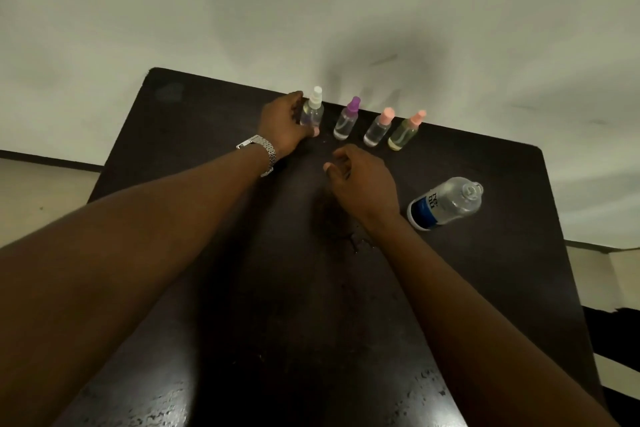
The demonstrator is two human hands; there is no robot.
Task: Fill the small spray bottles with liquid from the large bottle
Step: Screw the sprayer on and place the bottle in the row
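Small spray bottles: we count four, standing upright in a row along the far edge of the tabletop (214, 135), each with its spray head fitted.
White-capped bottle (312, 111): leftmost in the row; clear body; we see clear liquid inside, but cannot tell the level.
Purple-capped bottle (346, 120): second from the left; clear body with clear liquid low in it.
Pink-capped bottle (378, 128): third from the left; clear body, clear contents.
Peach-capped bottle (405, 131): rightmost; its contents look yellowish-green.
Large bottle (445, 203): clear plastic with a blue-and-white label, standing on the tabletop to the right, nearer to us than the row and well apart from it; we see no cap on its mouth; we cannot tell the liquid level.
Left hand (282, 123): we have it at the white-capped bottle, fingers (298, 101) wrapped round the body, thumb at the base; a metal wristwatch (265, 151) sits on the wrist.
Right hand (360, 180): above the tabletop, in front of the row, between the left hand and the large bottle; fingers loosely curled, grasping nothing.
Tabletop: dark, worn surface, with small wet-looking marks near the right wrist.
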